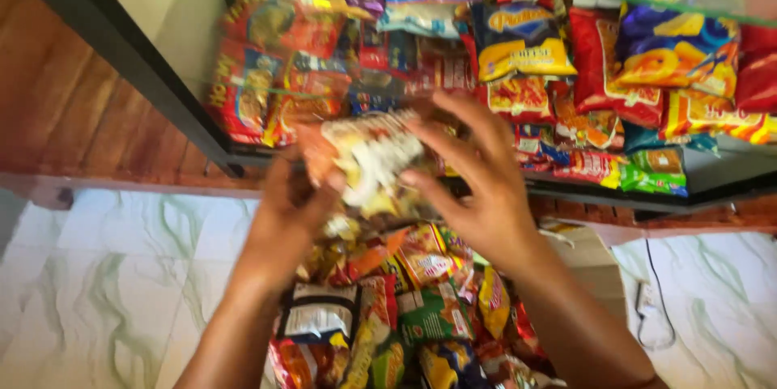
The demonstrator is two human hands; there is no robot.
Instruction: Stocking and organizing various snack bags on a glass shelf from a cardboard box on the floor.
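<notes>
Crinkly white-and-orange foil snack packet (372, 154) held at frame centre by both hands.
Left hand (287, 203) grips underneath, right hand (477, 170) spreads wide; a loose grip could drop it onto the packets (388, 308) below.

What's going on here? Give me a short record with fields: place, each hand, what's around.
place: glass-fronted shelf stocked with snack packets, over a pale marbled floor
left hand: grips the lower left edge of a blurred pale snack packet
right hand: fingers spread on the same packet's right side
below the hands: a heap of mixed packets
on the shelf: red, orange and blue bags
right floor: a white cable
</notes>
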